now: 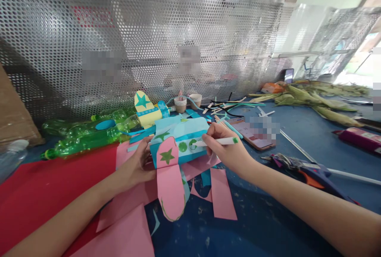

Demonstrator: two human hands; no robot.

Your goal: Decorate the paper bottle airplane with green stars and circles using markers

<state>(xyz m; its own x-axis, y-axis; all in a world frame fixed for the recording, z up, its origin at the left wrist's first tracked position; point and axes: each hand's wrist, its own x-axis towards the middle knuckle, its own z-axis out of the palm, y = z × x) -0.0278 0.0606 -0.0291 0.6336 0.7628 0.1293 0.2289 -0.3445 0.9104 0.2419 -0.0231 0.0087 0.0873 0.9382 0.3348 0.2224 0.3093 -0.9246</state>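
My left hand (143, 164) grips the near-left end of a paper airplane (186, 128), its body wrapped in light and darker blue. A pink wing (171, 187) with rounded ends and a green star points down toward me. Between the fingers of my right hand (219, 140) is a white marker (223, 142) with a green end. The marker's tip touches the blue side of the body, at a partly coloured green circle beside a filled one. Behind the body lies a yellow and blue paper airplane (145, 114).
Green plastic bottles (80, 142) lie left, above red paper (59, 193) and pink sheets (125, 233). Farther right are a phone (253, 134), a glue gun (306, 173), corn husks (315, 102) and a purple packet (360, 140). Two small cups (180, 105) stand before the perforated metal screen (149, 42).
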